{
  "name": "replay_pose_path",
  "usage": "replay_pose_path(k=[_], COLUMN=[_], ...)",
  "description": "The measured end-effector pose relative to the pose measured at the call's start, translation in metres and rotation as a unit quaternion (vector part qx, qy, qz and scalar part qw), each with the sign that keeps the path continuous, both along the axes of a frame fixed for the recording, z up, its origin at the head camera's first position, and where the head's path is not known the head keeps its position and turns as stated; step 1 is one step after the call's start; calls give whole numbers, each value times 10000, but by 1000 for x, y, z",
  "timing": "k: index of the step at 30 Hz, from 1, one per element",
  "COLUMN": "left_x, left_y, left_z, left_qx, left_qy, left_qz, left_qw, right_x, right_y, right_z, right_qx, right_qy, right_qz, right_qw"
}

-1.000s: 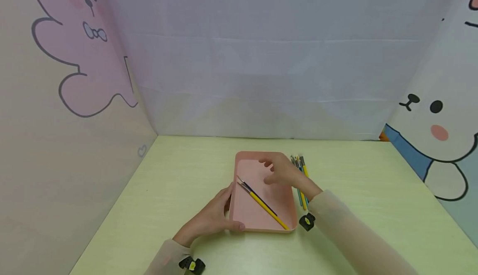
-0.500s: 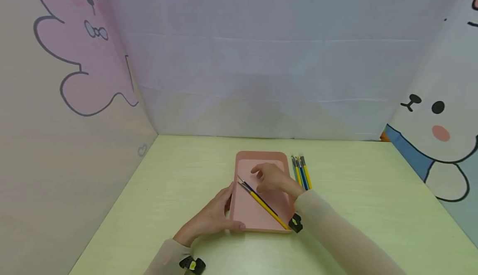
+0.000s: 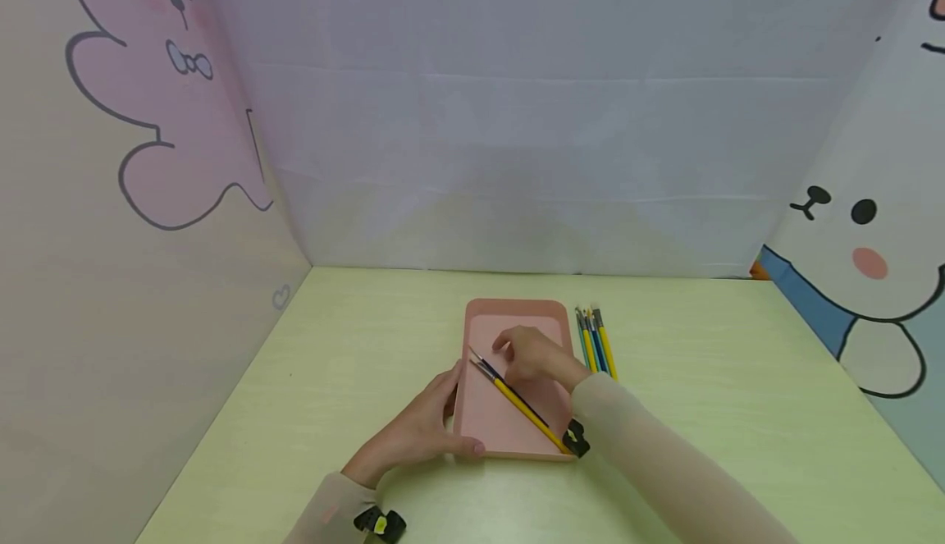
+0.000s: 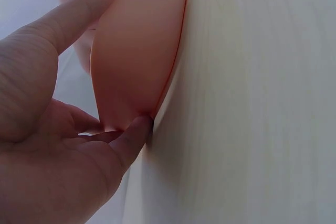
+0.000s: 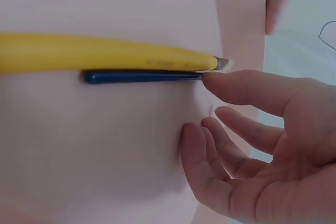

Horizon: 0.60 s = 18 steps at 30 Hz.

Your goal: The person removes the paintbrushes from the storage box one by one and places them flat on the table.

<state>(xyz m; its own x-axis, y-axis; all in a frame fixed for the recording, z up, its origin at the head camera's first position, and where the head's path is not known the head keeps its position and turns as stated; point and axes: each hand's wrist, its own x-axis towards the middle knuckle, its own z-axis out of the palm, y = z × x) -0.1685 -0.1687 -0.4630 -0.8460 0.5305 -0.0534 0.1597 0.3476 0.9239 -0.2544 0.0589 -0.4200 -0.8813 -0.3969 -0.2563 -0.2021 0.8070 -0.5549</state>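
Observation:
A pink rectangular tray (image 3: 480, 425) lies on the table. My left hand (image 3: 417, 429) grips its near left corner, thumb at the front edge and fingers along the left side; the left wrist view shows fingertips right at the tray's outer wall (image 4: 136, 51). Inside, a yellow-handled paintbrush (image 3: 530, 415) and a shorter dark blue paintbrush (image 5: 136, 77) lie diagonally side by side. Over the tray is my right hand (image 3: 535, 355), its thumb tip at the metal end of the dark blue brush. The other fingers are bent, apart from the thumb, and hold nothing.
Several paintbrushes (image 3: 598, 343) with yellow, blue and green handles lie together right of the tray, partly hidden by the right sleeve (image 3: 627, 413). A pale fabric wall (image 3: 472, 158) stands behind the table (image 3: 354, 331), with cartoon-printed panels at both sides.
The right hand has moved left and down over the tray towards the two brushes, its fingers drawing in. The left hand and the tray have stayed put.

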Motion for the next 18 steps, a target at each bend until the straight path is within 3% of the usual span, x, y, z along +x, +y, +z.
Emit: replay_pose_path(k=[18], left_x=[-1], left_y=[-1], left_z=[-1], left_qx=[-3], left_qy=[-30], left_qz=[-25], left_qw=[10000], right_x=[-13], right_y=[3], right_z=[-8], right_qx=[-260], right_qy=[-315], right_qz=[-464], right_qw=[9981])
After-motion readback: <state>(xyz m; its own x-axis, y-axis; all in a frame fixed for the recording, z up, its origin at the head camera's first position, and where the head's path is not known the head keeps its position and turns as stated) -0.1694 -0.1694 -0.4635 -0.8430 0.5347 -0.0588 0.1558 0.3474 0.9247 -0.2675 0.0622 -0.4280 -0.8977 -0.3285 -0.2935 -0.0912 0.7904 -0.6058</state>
